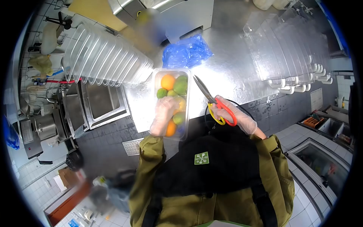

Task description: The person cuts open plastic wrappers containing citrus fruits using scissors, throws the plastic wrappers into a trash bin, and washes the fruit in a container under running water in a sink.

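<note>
A clear plastic container point(188, 113) holds several fruits. Among them are an orange point(168, 81), a large green fruit point(180, 85), a lime point(162, 93) and a second orange point(171, 128) near the close end. My left hand point(165, 111), in a thin clear glove, reaches into the container, its fingers bent around a yellow fruit point(181, 105) that they partly cover. To the right, my gloved right hand point(239, 118) grips scissors point(211, 99) by their red and yellow handles. Their blades look slightly parted and point up and left, beside the container's rim.
Crumpled blue plastic point(188, 51) lies on the steel table point(227, 72) just beyond the container. Rows of clear containers stand at the left point(107, 56) and of clear, handled jugs at the right point(291, 53). A sink point(101, 100) is on the left side.
</note>
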Demonstrator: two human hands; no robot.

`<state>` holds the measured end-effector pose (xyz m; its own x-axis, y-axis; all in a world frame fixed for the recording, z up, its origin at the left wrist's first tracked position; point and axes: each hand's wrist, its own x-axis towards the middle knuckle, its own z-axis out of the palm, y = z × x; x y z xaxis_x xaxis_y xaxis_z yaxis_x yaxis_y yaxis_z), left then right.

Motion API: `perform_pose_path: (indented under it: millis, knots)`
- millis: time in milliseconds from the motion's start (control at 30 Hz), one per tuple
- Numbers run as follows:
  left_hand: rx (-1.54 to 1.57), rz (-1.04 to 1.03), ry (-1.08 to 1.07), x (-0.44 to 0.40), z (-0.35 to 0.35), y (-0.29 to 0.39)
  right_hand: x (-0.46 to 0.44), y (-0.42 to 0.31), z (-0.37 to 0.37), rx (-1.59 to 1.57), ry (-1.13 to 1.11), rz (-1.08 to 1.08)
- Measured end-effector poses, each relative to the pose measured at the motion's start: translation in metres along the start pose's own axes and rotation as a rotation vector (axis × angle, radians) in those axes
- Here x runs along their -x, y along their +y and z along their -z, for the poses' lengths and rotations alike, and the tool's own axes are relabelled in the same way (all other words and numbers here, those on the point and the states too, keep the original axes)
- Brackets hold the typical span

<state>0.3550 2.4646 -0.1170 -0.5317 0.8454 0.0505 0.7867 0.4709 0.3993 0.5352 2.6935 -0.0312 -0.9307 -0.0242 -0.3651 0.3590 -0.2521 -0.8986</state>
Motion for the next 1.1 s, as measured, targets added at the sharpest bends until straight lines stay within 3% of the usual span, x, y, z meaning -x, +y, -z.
perform_pose_path:
  millis: [167, 267, 367, 500, 700, 767, 933, 1100]
  knots:
    - [0.05, -0.061, 0.215, -0.001, -0.003, 0.005, 0.002, -0.005, 0.0, 0.008, 0.005, -0.011]
    - [0.034, 0.027, 0.575, 0.012, 0.018, 0.022, -0.001, -0.003, 0.003, 0.018, 0.017, -0.025]
    - [0.025, 0.181, 0.439, 0.005, 0.025, 0.015, 0.006, -0.017, -0.001, 0.058, 0.059, -0.08]
    - [0.11, 0.239, 0.759, -0.017, 0.061, 0.029, 0.002, 0.005, 0.004, 0.013, 0.04, -0.024]
    - [0.02, 0.055, 0.908, -0.129, 0.07, -0.002, -0.006, 0.035, 0.016, -0.099, -0.071, 0.013]
    - [-0.037, -0.021, 0.735, -0.153, 0.044, -0.026, -0.002, 0.036, 0.016, -0.152, -0.047, 0.013]
    - [0.232, 0.232, -0.335, -0.179, -0.02, -0.091, 0.012, 0.013, 0.006, -0.118, 0.076, -0.037]
    - [0.24, 0.349, -0.15, -0.163, 0.019, -0.074, 0.012, 0.011, 0.005, -0.08, 0.16, -0.056]
